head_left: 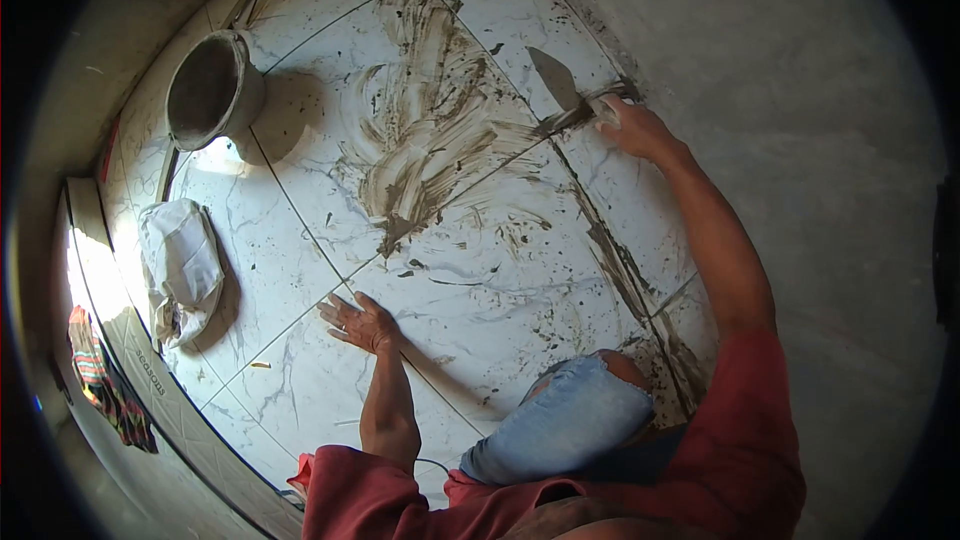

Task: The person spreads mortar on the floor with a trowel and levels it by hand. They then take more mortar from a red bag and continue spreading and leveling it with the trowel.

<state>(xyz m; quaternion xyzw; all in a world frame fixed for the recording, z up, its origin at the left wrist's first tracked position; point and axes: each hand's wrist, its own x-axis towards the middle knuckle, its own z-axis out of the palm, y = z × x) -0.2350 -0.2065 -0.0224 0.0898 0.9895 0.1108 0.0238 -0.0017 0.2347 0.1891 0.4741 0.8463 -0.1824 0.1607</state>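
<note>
My left hand [363, 323] lies flat on the white marble-look tile floor [300, 270], its fingers spread and a ring on one of them. Out to the right, my right hand [636, 128] is closed around the handle of a pointed trowel [554, 79]. The trowel's grey blade reaches left over the tiles, close to a joint smeared with dark grout [566, 120]. Wide brownish smears of grout [420, 155] cover the tiles left of the blade. More dark grout runs along the joint [618, 260] between the trowel and my knee.
A grey bucket [212, 90] stands on the tiles at upper left. Below it lies a whitish sack [182, 265]. A long box marked "seasons" [150, 370] and a striped cloth [105, 380] are at the left edge. The grey wall [830, 190] borders the tiles on the right.
</note>
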